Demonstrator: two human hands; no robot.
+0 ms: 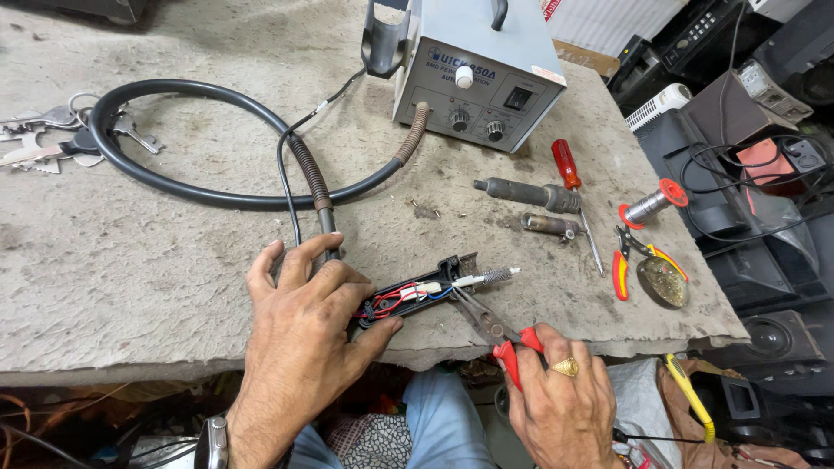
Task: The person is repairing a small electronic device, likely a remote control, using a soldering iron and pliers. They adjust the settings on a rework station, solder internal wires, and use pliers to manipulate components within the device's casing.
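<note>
Below the grey station, opened handle lies lengthwise left-to-right under my left hand, fingers clamped on it; right hand, fingers closed on red-handled pliers, noses in from its right.

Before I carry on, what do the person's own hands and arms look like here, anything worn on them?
Both hands are bare, no gloves, and no sleeves show on the forearms. The left hand has a dark wristwatch with a metallic case at the wrist. The right hand wears a gold ring with a broad face on one finger. No bandages or other markings are visible.
</note>
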